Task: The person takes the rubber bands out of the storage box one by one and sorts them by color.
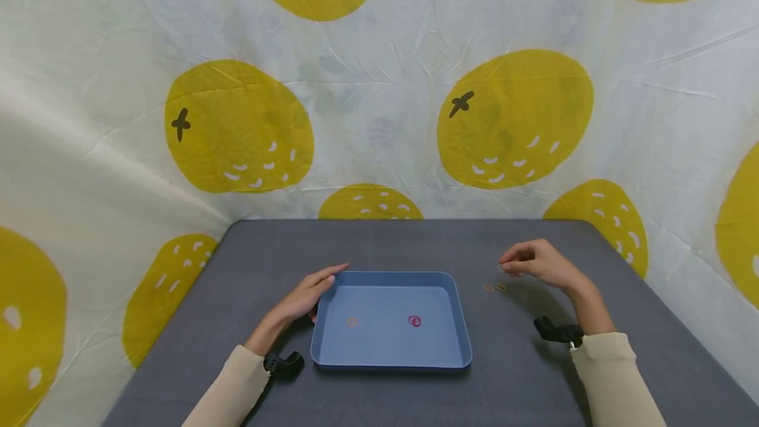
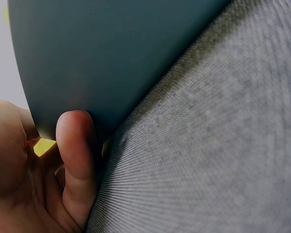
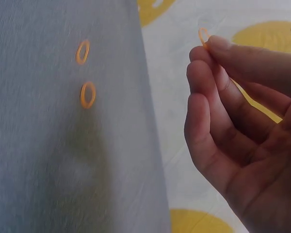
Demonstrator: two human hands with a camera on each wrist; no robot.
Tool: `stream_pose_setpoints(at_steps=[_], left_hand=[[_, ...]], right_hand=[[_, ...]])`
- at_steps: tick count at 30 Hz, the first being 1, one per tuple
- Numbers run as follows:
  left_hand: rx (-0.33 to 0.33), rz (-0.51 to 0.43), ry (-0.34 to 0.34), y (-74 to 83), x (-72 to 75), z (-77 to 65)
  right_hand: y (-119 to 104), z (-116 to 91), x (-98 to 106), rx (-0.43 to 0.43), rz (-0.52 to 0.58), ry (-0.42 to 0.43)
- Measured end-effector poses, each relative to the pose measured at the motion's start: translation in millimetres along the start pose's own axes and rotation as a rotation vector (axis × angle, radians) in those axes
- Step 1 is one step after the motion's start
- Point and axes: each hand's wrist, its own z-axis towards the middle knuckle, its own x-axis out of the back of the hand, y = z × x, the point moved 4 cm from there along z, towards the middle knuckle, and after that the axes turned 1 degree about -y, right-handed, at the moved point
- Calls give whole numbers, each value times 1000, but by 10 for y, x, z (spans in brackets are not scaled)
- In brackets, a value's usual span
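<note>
My left hand (image 1: pixel 308 294) holds the blue tray (image 1: pixel 391 367) at its far left corner, its fingers by the rim and one digit (image 2: pixel 76 145) against the outer wall in the left wrist view. To the right of the tray, raised above the table, my right hand (image 1: pixel 548 264) pinches a small orange rubber band (image 3: pixel 203 36) between thumb and fingertip. Two more orange rubber bands (image 3: pixel 88 94) lie on the table below and beside that hand. Inside the tray are a yellow-orange rubber band (image 1: pixel 352 322) at left and dark pink rubber bands (image 1: pixel 414 321) right of centre.
The grey table (image 1: pixel 367 400) reaches back to a white cloth (image 1: pixel 379 124) printed with yellow fruit, which hangs behind it and at both sides. A black wrist camera (image 1: pixel 284 364) sits on the left wrist, another camera (image 1: pixel 559 331) on the right.
</note>
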Motion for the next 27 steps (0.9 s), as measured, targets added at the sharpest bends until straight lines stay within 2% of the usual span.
stream_pose_setpoints(at_steps=[13,27], left_hand=[[-2,5,1,14,-7,-5],[-4,16,10,2,-9,-2]], right_hand=[[300,-37,-14,-96,-20,1],[546,-8,-87,-110,-39,-16]])
